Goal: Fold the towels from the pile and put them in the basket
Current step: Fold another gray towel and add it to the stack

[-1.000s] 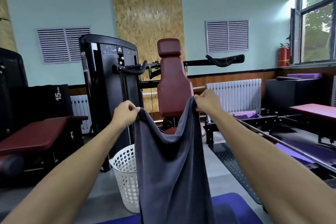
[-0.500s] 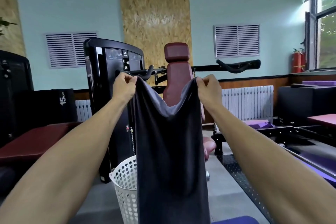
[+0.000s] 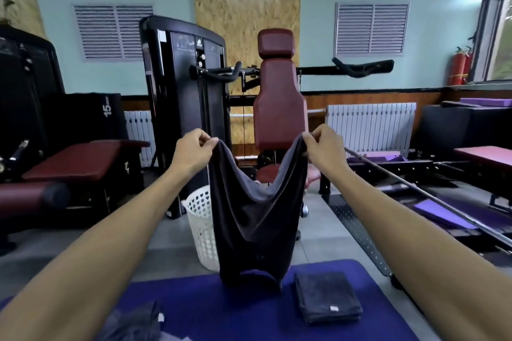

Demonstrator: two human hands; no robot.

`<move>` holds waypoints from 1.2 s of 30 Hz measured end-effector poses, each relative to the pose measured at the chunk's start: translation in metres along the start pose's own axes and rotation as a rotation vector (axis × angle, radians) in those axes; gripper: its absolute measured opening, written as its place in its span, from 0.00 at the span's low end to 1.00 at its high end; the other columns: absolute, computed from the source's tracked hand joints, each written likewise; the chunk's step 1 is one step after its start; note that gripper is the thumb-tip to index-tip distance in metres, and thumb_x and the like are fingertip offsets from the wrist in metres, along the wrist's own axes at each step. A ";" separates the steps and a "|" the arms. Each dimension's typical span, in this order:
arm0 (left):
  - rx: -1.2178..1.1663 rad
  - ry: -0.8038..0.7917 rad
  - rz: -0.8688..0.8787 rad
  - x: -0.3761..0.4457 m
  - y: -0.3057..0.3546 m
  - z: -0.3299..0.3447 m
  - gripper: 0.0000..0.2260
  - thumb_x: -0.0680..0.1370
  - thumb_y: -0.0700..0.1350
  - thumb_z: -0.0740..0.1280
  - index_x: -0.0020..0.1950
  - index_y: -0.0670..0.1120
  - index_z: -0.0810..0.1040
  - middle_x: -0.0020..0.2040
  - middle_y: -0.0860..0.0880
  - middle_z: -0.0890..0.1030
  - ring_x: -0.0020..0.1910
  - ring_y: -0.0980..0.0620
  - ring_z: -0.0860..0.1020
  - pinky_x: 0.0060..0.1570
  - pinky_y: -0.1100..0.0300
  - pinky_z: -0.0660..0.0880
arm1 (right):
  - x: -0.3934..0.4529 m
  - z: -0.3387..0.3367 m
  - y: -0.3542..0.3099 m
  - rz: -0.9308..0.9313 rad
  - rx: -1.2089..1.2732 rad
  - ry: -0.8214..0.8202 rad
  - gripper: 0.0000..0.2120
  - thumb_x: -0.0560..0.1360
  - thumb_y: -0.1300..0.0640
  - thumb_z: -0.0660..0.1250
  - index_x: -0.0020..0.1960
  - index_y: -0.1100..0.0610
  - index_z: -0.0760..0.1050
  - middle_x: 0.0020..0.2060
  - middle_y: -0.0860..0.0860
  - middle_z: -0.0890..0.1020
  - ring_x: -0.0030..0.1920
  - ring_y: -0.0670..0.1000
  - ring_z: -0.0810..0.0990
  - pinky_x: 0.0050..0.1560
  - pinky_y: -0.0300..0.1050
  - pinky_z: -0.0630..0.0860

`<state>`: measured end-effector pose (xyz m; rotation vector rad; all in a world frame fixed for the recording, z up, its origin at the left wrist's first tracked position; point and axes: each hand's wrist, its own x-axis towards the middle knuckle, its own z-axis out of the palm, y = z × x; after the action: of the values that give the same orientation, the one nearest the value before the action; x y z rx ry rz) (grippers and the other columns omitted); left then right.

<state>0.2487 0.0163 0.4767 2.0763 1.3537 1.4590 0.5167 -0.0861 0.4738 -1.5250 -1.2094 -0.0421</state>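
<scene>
A soft dark grey towel [image 3: 257,219] sags in a deep U between the left hand [image 3: 194,151] and right hand [image 3: 322,148], each pinching one top corner, its lower end touching the blue mat [image 3: 249,310]. One folded towel [image 3: 327,296] and a crumpled pile [image 3: 133,324] lie on the mat. The hanging cloth partly hides one white perforated plastic basket [image 3: 201,227] behind it.

A blue mat [image 3: 249,310] covers the grey floor [image 3: 171,232] of a gym. On the mat lie a folded dark towel [image 3: 327,296], squared off at right, and a rumpled grey pile of towels [image 3: 133,324] at the near left edge. Just beyond the mat's far edge, a white perforated basket [image 3: 201,227] stands upright on the floor.
</scene>
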 end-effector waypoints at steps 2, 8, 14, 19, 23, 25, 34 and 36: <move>-0.047 -0.034 -0.027 -0.035 -0.008 -0.001 0.10 0.79 0.49 0.68 0.44 0.44 0.78 0.39 0.48 0.80 0.40 0.49 0.78 0.42 0.56 0.74 | -0.036 -0.009 0.007 0.016 0.012 -0.012 0.11 0.80 0.50 0.63 0.44 0.55 0.70 0.36 0.54 0.82 0.36 0.50 0.84 0.46 0.55 0.81; -0.198 -0.080 -0.022 -0.095 -0.007 -0.006 0.08 0.78 0.48 0.69 0.42 0.46 0.78 0.38 0.47 0.81 0.35 0.50 0.78 0.34 0.53 0.79 | -0.094 -0.039 0.003 -0.013 -0.057 -0.021 0.11 0.80 0.51 0.63 0.45 0.58 0.71 0.34 0.55 0.82 0.32 0.50 0.83 0.42 0.50 0.81; -0.361 -0.154 -0.103 -0.136 -0.006 0.004 0.08 0.79 0.44 0.70 0.41 0.46 0.77 0.32 0.50 0.78 0.28 0.57 0.76 0.27 0.57 0.78 | -0.127 -0.040 0.010 0.018 -0.049 -0.057 0.11 0.79 0.51 0.65 0.45 0.59 0.73 0.34 0.56 0.81 0.31 0.51 0.82 0.38 0.49 0.81; -0.408 -0.303 -0.352 -0.178 -0.061 0.049 0.07 0.79 0.42 0.69 0.42 0.42 0.77 0.35 0.46 0.79 0.32 0.52 0.76 0.26 0.61 0.75 | -0.164 -0.007 0.066 0.135 -0.127 -0.219 0.12 0.77 0.52 0.67 0.38 0.56 0.71 0.31 0.52 0.79 0.35 0.52 0.79 0.38 0.45 0.74; -0.367 -0.362 -0.568 -0.215 -0.123 0.096 0.09 0.79 0.42 0.69 0.39 0.44 0.76 0.33 0.46 0.77 0.30 0.52 0.73 0.22 0.65 0.72 | -0.198 0.028 0.124 0.272 -0.169 -0.383 0.12 0.78 0.53 0.67 0.40 0.58 0.71 0.31 0.52 0.77 0.35 0.53 0.77 0.35 0.45 0.68; -0.338 -0.409 -0.645 -0.231 -0.157 0.116 0.09 0.78 0.44 0.70 0.40 0.44 0.77 0.33 0.47 0.77 0.30 0.52 0.73 0.25 0.62 0.72 | -0.213 0.049 0.154 0.344 -0.177 -0.448 0.12 0.77 0.53 0.69 0.38 0.57 0.71 0.30 0.52 0.77 0.35 0.53 0.78 0.39 0.45 0.71; -0.229 -0.477 -0.986 -0.292 -0.294 0.216 0.09 0.78 0.45 0.71 0.39 0.46 0.77 0.32 0.47 0.74 0.28 0.53 0.72 0.24 0.64 0.74 | -0.273 0.165 0.289 0.668 -0.141 -0.685 0.13 0.76 0.55 0.71 0.37 0.57 0.70 0.28 0.52 0.78 0.31 0.54 0.80 0.38 0.48 0.80; -0.178 -0.502 -1.007 -0.299 -0.325 0.239 0.09 0.78 0.43 0.71 0.38 0.45 0.77 0.30 0.46 0.72 0.27 0.52 0.71 0.21 0.65 0.72 | -0.280 0.191 0.318 0.732 -0.120 -0.726 0.12 0.76 0.56 0.71 0.38 0.58 0.71 0.28 0.52 0.78 0.26 0.51 0.78 0.31 0.45 0.80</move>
<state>0.2586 0.0157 -0.0252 1.1699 1.5814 0.5494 0.4969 -0.0734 0.0097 -2.0932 -1.1096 1.0096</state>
